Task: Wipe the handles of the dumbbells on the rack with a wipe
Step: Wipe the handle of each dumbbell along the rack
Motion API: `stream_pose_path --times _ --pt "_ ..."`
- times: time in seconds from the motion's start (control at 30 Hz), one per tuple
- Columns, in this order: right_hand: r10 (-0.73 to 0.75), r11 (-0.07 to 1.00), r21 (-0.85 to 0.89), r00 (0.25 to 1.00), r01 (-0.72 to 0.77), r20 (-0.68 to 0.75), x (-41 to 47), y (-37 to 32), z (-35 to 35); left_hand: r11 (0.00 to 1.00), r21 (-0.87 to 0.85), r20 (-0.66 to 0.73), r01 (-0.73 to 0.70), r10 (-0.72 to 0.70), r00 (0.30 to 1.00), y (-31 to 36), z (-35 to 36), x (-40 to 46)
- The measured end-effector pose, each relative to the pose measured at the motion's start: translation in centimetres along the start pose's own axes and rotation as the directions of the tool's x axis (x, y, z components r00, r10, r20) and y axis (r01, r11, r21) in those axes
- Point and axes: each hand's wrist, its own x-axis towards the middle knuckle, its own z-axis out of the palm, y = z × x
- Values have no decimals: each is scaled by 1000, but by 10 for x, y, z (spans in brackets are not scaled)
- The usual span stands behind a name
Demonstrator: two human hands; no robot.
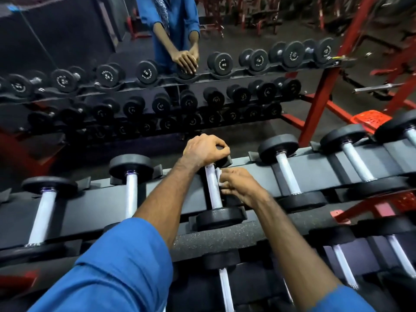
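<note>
The rack [315,163] runs across the whole view, its top tier carrying a row of dumbbells laid with handles pointing from the near edge to the far edge, more tiers below, and a mirror [67,41] behind doubling the lot. Progress is hard to call: every handle looks equally pale and nothing marks one as cleaned, so my read is that we're mid-row with plenty left, the lower tiers included. Now the dumbbell in hand [219,216], about the middle of the top tier. The left hand [203,149] sits on its far head at the rack's far edge, fingers curled over the black disc, steadying it. The right hand [240,184] comes in at the handle [212,188] from the right side, fingers bunched and pinching the wipe [219,176], a small white wad pressed against the knurled bar around mid-length. Only a sliver of wipe shows between fingertips and steel.
</note>
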Motion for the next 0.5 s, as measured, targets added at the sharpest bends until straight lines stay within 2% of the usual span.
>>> stream_pose_path --times 0.17,0.37,0.5 --pt "64 995 -83 992 -55 108 -11 35 -16 1000 -17 2 11 -11 1000 0 1 3" --pt "-70 997 24 997 69 17 18 5 -1 999 -30 0 15 -15 1000 -2 3 3" --pt "-63 998 3 997 63 50 -5 40 -18 999 -35 -4 -2 2 1000 -5 6 7"
